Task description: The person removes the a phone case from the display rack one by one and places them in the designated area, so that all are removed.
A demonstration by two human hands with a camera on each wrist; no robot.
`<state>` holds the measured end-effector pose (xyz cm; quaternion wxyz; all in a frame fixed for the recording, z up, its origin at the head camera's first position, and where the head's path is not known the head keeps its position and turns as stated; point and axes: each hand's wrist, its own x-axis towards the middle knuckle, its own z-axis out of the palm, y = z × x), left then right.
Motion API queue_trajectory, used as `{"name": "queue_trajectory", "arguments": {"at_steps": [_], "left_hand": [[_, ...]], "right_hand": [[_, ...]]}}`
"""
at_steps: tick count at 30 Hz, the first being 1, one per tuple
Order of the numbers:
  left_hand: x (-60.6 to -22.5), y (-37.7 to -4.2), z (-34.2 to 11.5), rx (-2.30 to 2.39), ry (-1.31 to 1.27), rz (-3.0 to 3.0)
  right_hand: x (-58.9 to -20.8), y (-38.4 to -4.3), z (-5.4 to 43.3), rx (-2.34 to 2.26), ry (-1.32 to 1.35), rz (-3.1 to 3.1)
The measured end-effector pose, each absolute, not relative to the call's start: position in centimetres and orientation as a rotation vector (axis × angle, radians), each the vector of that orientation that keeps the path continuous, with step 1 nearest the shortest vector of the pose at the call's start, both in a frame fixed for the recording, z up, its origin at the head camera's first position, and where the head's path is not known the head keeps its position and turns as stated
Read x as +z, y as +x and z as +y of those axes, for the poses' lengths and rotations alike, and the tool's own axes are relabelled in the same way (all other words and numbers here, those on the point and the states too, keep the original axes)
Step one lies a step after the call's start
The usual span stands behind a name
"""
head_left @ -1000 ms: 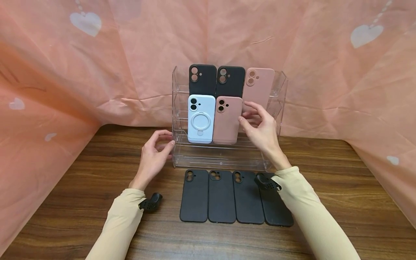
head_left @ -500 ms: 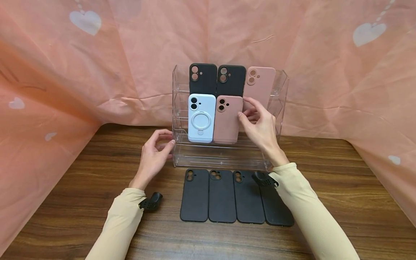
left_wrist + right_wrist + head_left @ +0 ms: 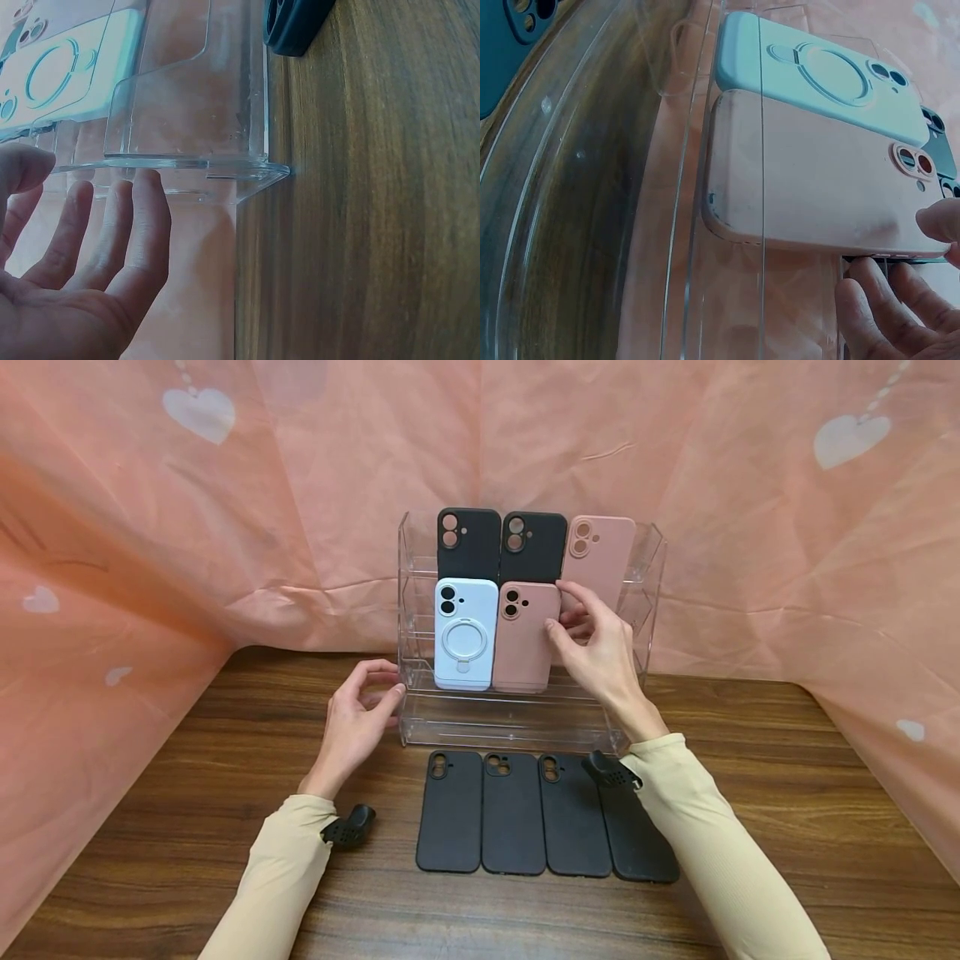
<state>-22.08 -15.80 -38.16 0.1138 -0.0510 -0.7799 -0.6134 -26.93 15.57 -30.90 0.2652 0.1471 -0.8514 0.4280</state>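
Observation:
My right hand [image 3: 602, 652] pinches the right edge of a pink phone case [image 3: 525, 639], thumb at its front and fingers at its side and back. In the right wrist view this pink case stands upright in the shelf beside a white phone case [image 3: 832, 75] with a ring. My left hand [image 3: 356, 710] rests its fingertips against the left side panel of the clear acrylic display stand [image 3: 510, 731]. In the left wrist view the fingers [image 3: 146, 240] are relaxed and slightly bent along the outside of that panel.
Behind, on the upper tier, stand two black phone cases [image 3: 468, 556] and another pink phone case [image 3: 607, 547]. Several black phone cases [image 3: 450, 818] lie in a row on the wooden table [image 3: 187, 793] before the stand. A peach curtain [image 3: 337, 485] surrounds the table.
My right hand has shifted slightly left and up along the pink phone case's edge, its thumb now farther over the front. The left hand has stayed at the stand's side.

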Motion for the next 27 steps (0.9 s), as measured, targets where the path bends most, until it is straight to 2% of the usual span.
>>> {"name": "queue_trajectory", "arguments": {"at_steps": [27], "left_hand": [[-38.34, -22.06, -15.77, -1.795, -0.174, -2.272]], "right_hand": [[-30.35, -26.36, 16.19, 1.537, 0.583, -2.154]]}}
